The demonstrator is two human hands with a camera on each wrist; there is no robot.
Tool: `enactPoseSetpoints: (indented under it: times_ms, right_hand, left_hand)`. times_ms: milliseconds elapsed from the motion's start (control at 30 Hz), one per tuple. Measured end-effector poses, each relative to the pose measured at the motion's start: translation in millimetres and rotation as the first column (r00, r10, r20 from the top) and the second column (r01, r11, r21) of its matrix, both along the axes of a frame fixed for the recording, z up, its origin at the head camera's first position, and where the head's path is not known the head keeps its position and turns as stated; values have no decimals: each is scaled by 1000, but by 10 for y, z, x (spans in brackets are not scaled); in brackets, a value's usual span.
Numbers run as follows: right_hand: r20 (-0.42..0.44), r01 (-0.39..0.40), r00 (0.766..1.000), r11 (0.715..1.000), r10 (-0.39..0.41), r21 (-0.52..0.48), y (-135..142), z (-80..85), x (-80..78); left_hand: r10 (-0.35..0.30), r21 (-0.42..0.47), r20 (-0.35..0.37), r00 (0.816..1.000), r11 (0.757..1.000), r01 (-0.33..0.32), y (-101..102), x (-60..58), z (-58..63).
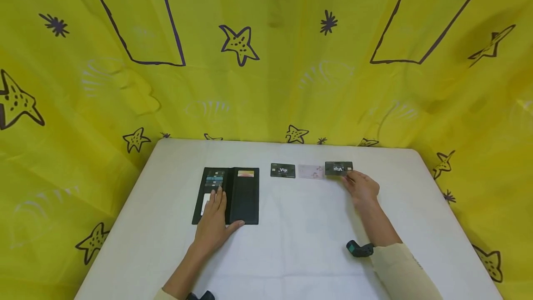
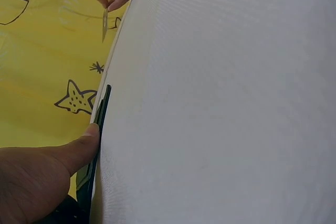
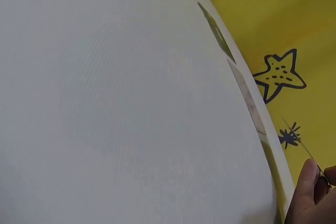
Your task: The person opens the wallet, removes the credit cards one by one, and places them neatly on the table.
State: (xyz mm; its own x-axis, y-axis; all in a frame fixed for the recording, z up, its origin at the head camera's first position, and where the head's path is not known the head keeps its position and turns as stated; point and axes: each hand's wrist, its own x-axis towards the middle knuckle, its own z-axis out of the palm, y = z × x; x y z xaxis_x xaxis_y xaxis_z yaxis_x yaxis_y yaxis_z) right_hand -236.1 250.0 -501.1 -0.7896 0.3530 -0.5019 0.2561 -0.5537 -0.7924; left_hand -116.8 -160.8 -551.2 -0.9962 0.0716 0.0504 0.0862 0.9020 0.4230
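The held card [image 1: 336, 168] is at the right end of a row near the far edge of the tabletop [image 1: 300, 249], its long axis running side to side, its printed "Vip" upside down as the head view sees it and its chip toward the right. The right hand [image 1: 363, 190] pinches it between thumb and fingers at its right near corner; both wrist views show this card nearly edge-on and raised off the surface. Next to it, to the left, lies a pale card [image 1: 308, 171], then a second dark card [image 1: 276, 171] with "Vip" upright and its chip at the left, both long side to side. Farther left an unfolded wallet [image 1: 245, 203] lies flat, its two panels long from near to far and its fold between them, with cards in the slots of both panels. The left hand [image 1: 213, 223] rests on the left panel, four fingers straight and close together, pointing toward the far edge, the thumb spread out to the right over the wallet's near edge. The right forearm, in a pale sleeve [image 1: 404, 270], slants in from the near right, a dark wrist device [image 1: 360, 248] on its inner side. A strip of tabletop separates the row from the far edge, a wider stretch lies to the right of the right hand, and a broad white area spreads between the forearms, while a yellow curtain [image 1: 275, 87] hangs beyond the far edge.
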Motion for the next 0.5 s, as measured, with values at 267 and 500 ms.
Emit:
enactPoseSetpoints:
  times_ms: [267,500]
  right_hand:
    - [15,-32,999,998,31,60,98,-57,22]
    - [-2,-36,999,989,37,143,167,-161,-17]
  left_hand:
    - [1,-2,3,1000,1000,-1,0,-6,-2]
    - [5,-1,7,1000,1000,-5,1,-6,-3]
